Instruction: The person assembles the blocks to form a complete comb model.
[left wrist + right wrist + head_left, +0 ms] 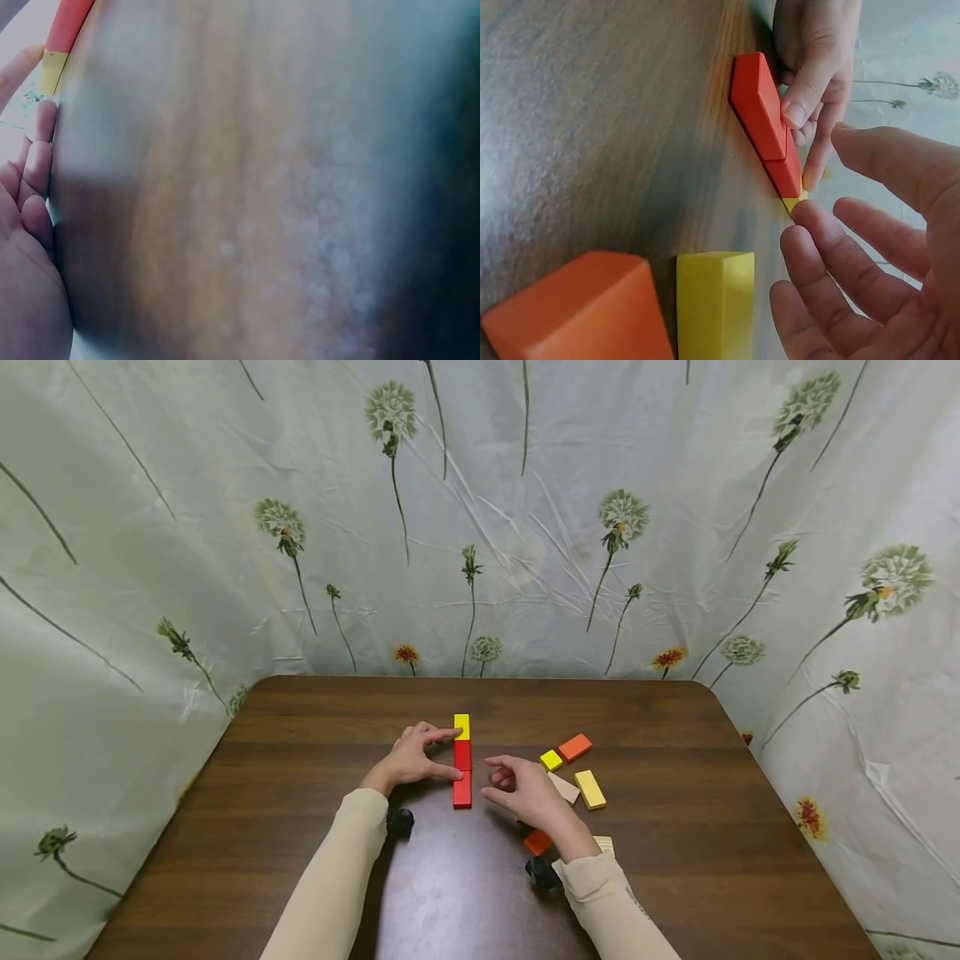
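A yellow block (462, 722), a middle red block (462, 756) and a near red block (462, 793) lie end to end in a straight row on the table. My left hand (408, 757) is on the row's left side, index fingertip on the yellow block and thumb on the near red block. To the right of the row, apart from it, my right hand (529, 793) hovers with its fingers loosely bent and nothing between them. In the right wrist view the left thumb (799, 105) lies against the near red block (757, 97).
Right of my right hand lie an orange block (575, 747), a small yellow block (551, 761), a pale yellow block (590, 789) and a plain wood block (564, 787). A red-orange block (537, 842) and another pale block (603, 843) are partly hidden by my right wrist. A patterned curtain (525, 610) hangs behind the table (315, 735).
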A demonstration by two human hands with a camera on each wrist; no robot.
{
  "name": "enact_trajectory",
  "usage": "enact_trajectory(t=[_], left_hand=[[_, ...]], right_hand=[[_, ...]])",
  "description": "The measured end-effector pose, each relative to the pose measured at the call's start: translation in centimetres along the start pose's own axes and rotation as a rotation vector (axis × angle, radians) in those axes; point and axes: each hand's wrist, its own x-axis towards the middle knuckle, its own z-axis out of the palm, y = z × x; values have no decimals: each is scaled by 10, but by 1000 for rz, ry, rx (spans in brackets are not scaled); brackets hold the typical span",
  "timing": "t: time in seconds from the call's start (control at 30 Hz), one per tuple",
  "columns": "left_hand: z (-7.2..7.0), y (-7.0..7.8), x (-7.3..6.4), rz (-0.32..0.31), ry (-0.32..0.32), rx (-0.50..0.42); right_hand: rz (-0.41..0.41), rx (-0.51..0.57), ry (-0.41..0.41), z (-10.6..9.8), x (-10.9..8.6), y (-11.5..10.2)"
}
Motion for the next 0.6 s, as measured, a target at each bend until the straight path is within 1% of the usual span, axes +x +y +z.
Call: enact_trajectory(t=[0.2,0.4,0.6], left_hand=[[1,-2,1,9,-1,10],[1,-3,1,1,1,7],[1,-2,0,18,3,6]], right_hand=[[12,5,23,-6,-3,5],[24,-3,99,-17,-5,12],[20,-14,156,-32,-7,23]])
